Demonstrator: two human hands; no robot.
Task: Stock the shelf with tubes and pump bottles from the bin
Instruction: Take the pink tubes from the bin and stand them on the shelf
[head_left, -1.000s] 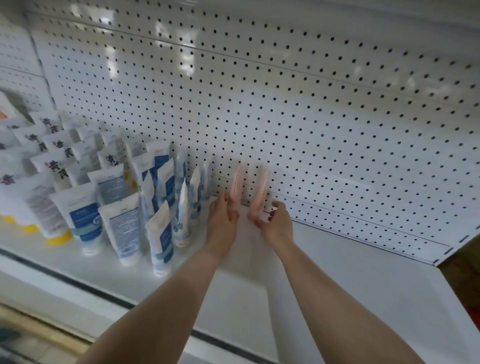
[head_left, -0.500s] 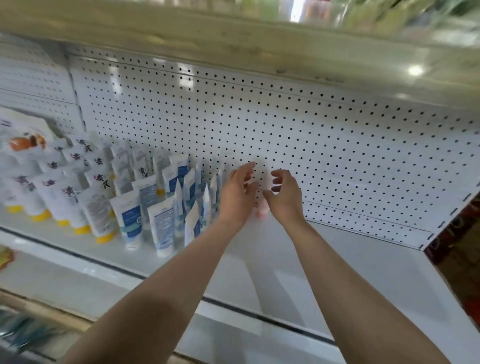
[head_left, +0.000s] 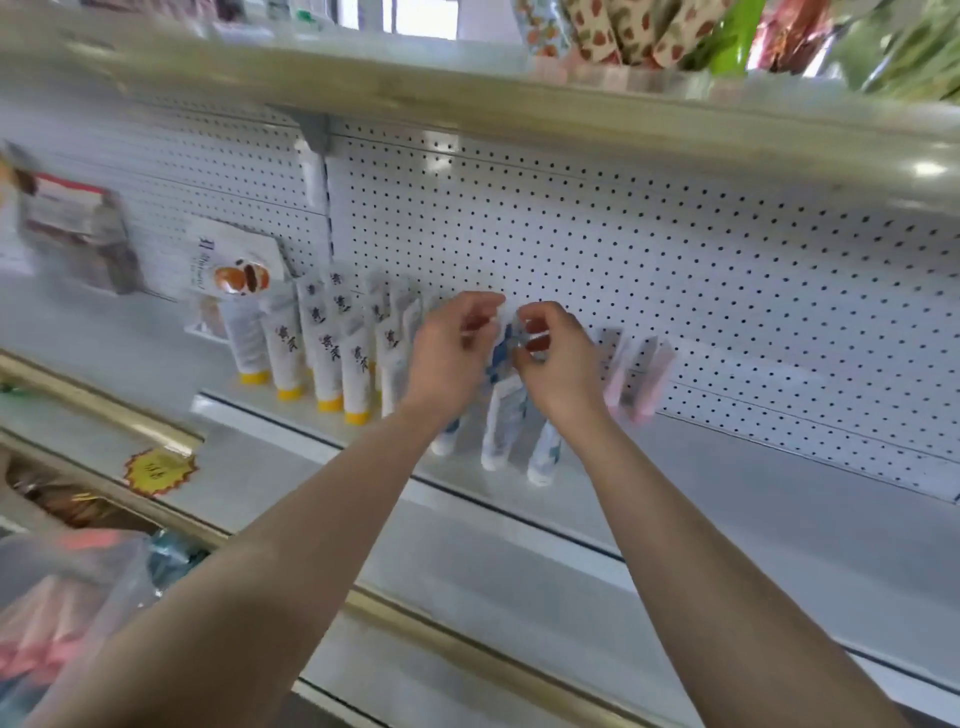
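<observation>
Both hands are up in the middle of the frame, over the blue-and-white tubes (head_left: 501, 431) standing cap-down on the shelf (head_left: 753, 499). My right hand (head_left: 558, 364) looks to be pinching the crimped top of one of them. The left hand (head_left: 452, 358) has its fingers curled right beside it, but it's too blurry for me to tell whether it's got hold of anything.

I reckon this step is squaring up the row. What I'd aim for is a light grip on the crimp, cap flat on the shelf, and the top tipped back toward the pegboard (head_left: 701, 249). These look tippy, so one shove could domino them into the yellow-capped tubes (head_left: 324, 358) on the left, or into the pink tubes (head_left: 636, 374) leaning just to the right. I'd let go one hand at a time.

There's plenty of bare shelf at right, so lots left to stock.
</observation>
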